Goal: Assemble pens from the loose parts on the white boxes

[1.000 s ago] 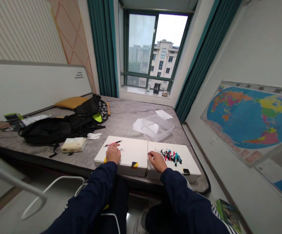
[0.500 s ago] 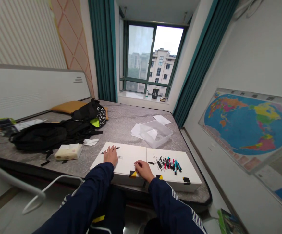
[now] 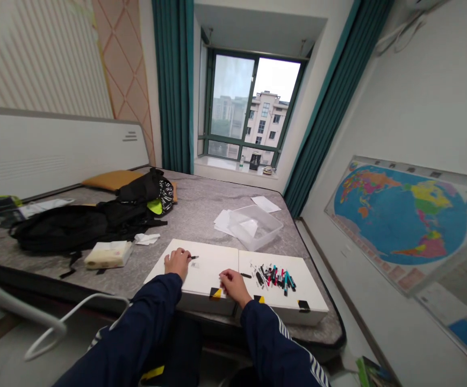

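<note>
The left hand point(image 3: 178, 263) is bent low over the left white box point(image 3: 213, 263), its fingers curled down by a slim dark pen point(image 3: 194, 257) whose end pokes out past the fingertips; whether they pinch it or only lie against it cannot be told. The right hand point(image 3: 235, 286) is near that box's front edge, beside the seam, with thumb and fingertips brought close; they are too small in view to tell whether they meet or hold something thin. Just beyond this hand, a short black piece point(image 3: 245, 275) lies by itself on the right white box point(image 3: 309, 274), near the seam, apart from the loose pile of pens point(image 3: 275, 277) farther right. That black piece seems the most exposed: a sideways brush of the right hand or its cuff could roll it into the seam, or push it toward the front edge. The pens lie crossed at different angles, so dragging one out could disturb its neighbours, and the round ones might roll, with no raised rim visible on the box top to stop them. The pen by the left hand could swivel if pressed near one end, since the lid looks smooth. The two boxes sit side by side on the bed point(image 3: 201, 199); if the mattress gives under a leaning forearm, a slight tilt could set loose pieces sliding.
</note>
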A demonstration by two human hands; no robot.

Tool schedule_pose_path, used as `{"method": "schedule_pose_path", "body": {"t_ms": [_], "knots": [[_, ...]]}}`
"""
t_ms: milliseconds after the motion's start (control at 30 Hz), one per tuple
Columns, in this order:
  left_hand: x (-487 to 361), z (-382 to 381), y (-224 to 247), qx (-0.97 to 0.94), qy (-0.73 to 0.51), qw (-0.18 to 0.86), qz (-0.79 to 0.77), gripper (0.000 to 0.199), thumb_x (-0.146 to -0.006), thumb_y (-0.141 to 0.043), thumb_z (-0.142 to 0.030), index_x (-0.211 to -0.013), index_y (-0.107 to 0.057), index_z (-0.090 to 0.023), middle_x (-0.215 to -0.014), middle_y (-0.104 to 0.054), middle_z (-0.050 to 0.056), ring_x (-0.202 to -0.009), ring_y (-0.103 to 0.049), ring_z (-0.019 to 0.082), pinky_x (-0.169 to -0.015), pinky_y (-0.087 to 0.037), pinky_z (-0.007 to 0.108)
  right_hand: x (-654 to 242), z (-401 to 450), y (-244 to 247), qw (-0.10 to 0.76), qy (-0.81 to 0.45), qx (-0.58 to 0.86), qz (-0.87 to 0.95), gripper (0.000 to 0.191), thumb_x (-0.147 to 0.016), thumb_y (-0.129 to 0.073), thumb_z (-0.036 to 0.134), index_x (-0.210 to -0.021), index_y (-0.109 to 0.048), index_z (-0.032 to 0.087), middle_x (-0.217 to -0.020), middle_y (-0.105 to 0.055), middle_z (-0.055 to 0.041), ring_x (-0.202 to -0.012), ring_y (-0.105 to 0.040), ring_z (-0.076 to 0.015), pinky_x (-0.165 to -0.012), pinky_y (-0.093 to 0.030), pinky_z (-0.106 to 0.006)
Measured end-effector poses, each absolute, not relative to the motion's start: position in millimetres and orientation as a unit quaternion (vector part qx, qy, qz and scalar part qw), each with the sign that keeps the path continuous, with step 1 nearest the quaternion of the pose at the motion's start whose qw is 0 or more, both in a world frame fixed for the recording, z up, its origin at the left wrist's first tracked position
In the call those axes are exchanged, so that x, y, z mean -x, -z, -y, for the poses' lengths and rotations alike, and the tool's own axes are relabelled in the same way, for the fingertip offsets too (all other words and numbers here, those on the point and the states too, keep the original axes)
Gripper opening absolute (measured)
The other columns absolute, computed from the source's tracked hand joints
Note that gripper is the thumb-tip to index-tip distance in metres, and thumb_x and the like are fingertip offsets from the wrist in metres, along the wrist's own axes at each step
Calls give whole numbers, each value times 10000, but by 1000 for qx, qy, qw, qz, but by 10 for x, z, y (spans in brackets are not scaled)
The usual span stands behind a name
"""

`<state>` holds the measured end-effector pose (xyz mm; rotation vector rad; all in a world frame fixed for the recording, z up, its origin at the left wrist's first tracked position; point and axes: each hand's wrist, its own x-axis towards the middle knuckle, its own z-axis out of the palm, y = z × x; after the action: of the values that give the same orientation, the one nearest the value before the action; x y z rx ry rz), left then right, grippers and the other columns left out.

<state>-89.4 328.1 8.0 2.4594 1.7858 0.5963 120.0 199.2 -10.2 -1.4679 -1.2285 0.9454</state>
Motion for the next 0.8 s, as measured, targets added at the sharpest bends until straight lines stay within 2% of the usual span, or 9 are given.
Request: {"method": "schedule_pose_path", "body": {"t_ms": [167,300,467,633,733,800], "knots": [[520,-2902,-80,-889,-214,60,-400,218,-950,-413,-286,-1037,-612,-260,-1026,-622,39,-996,-521,202,-899,-342,357,-1204,-2015,96,514,-365,616,472,462,-885,-415,597,-675,-480,190,-491,-548,36,-348,-429,-72,-371,-342,-177],[248,-2661,-34,-916,-220,66,-330,234,-950,-384,-227,-1064,-588,-235,-968,-620,51,-926,-527,204,-810,-378,331,-1232,-2037,114,545,-375,599,451,537,-879,-362,664,-659,-493,192,-445,-521,28,-325,-400,-83,-352,-319,-192],[252,-2547,-29,-919,-242,79,-300,247,-947,-357,-204,-1081,-564,-215,-927,-617,56,-900,-545,198,-801,-401,317,-1254,-2024,108,533,-357,610,465,608,-889,-352,660,-548,-511,182,-385,-447,24,-330,-398,-89,-383,-336,-203],[288,-2511,-33,-908,-256,78,-321,263,-924,-451,-387,-1069,-554,-194,-877,-610,60,-834,-560,204,-760,-406,317,-1270,-2008,130,525,-325,613,492,553,-889,-409,627,-590,-532,178,-442,-504,23,-387,-462,-92,-448,-390,-199],[272,-2522,-38,-904,-251,65,-340,254,-924,-451,-396,-1010,-580,-195,-823,-593,54,-818,-545,205,-743,-393,320,-1280,-2011,154,522,-320,615,496,528,-890,-430,600,-596,-537,175,-439,-502,28,-384,-456,-90,-446,-381,-196],[268,-2533,-48,-907,-250,52,-334,249,-935,-437,-386,-995,-605,-212,-863,-599,57,-868,-530,212,-769,-382,333,-1285,-2018,166,522,-329,618,487,523,-891,-431,587,-590,-537,173,-421,-484,33,-367,-438,-87,-432,-369,-195]]}}
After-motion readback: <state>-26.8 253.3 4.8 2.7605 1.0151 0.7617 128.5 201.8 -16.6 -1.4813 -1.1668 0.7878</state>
